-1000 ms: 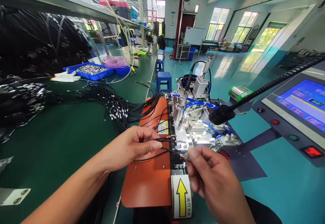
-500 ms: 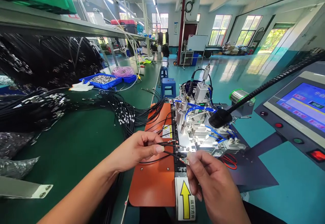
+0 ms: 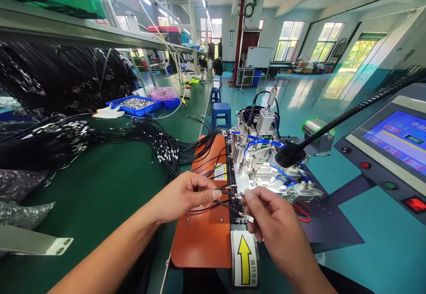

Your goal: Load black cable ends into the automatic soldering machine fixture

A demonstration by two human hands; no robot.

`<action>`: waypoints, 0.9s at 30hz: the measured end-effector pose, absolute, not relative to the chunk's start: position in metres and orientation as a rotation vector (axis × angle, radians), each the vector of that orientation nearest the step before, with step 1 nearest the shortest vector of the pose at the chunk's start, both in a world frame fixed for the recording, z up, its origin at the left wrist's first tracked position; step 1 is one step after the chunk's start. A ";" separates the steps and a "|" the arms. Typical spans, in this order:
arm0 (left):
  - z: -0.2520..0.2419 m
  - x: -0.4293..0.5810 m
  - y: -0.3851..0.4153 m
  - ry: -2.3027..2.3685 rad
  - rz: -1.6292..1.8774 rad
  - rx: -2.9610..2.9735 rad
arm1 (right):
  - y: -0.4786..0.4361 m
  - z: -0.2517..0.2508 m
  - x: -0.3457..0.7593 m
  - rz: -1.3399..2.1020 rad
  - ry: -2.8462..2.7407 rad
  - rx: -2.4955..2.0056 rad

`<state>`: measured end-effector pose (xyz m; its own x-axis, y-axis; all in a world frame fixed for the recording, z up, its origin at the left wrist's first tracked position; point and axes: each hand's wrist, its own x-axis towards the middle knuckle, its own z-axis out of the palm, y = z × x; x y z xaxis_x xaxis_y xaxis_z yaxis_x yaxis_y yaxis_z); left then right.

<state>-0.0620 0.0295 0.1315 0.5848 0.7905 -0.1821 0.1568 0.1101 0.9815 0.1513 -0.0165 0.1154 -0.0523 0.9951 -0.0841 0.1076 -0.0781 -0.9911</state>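
Green desk (image 3: 109,196), machine (image 3: 259,169) alongside. Left grip (image 3: 183,198) pinches black cables (image 3: 228,206) above the orange plate (image 3: 203,247); right grip (image 3: 278,220) has left the white plug (image 3: 250,219) hanging and now pinches a neighbouring cable tip (image 3: 238,195), so work apparently passes cable to cable.

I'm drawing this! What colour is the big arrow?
The arrow is yellow with a black outline; the head view shows it best.
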 end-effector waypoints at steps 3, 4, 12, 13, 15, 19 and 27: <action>0.129 -0.064 0.031 0.900 0.573 1.446 | -0.016 0.112 0.149 1.256 -1.270 -1.325; 0.129 -0.064 0.031 0.909 0.576 1.457 | -0.017 0.111 0.148 1.256 -1.264 -1.322; 0.128 -0.065 0.032 0.901 0.560 1.448 | -0.012 0.109 0.150 1.204 -1.335 -1.328; 0.127 -0.065 0.031 0.890 0.557 1.441 | -0.010 0.111 0.150 1.174 -1.368 -1.327; 0.127 -0.065 0.031 0.868 0.561 1.434 | -0.007 0.116 0.148 1.127 -1.418 -1.316; 0.129 -0.064 0.033 0.843 0.560 1.439 | 0.000 0.122 0.138 1.090 -1.471 -1.281; 0.129 -0.075 0.033 0.814 0.564 1.481 | -0.002 0.104 0.146 1.209 -1.265 -1.220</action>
<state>-0.0753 0.0331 0.1294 0.6264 0.7688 -0.1287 0.1500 0.0432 0.9877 0.1464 -0.0017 0.1044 -0.0316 0.9995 0.0048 0.0410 0.0061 -0.9991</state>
